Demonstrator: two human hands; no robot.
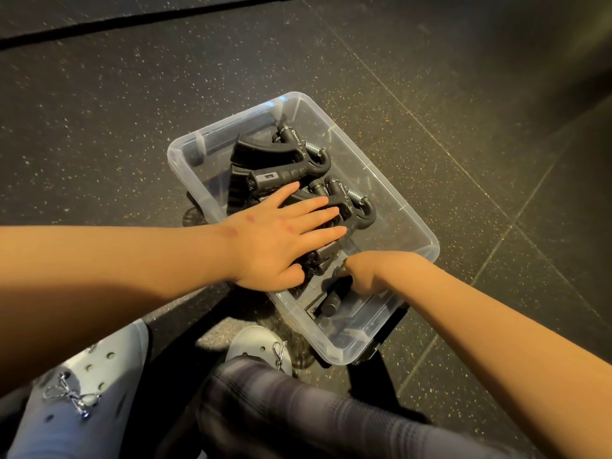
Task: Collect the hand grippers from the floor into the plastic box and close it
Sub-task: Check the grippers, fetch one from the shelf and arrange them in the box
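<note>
A clear plastic box sits open on the dark speckled floor, holding several black hand grippers with steel springs. One hand gripper lies at the box's far end. My left hand lies flat with straight fingers, pressing on the grippers in the middle of the box. My right hand reaches into the near part of the box, its fingers curled down around a black gripper handle. Those fingertips are hidden. No lid is visible.
My two feet in white perforated clogs and my knees in dark checked trousers are just in front of the box. Black bars of some frame lie under the box's near end. Dark rubber floor surrounds the box.
</note>
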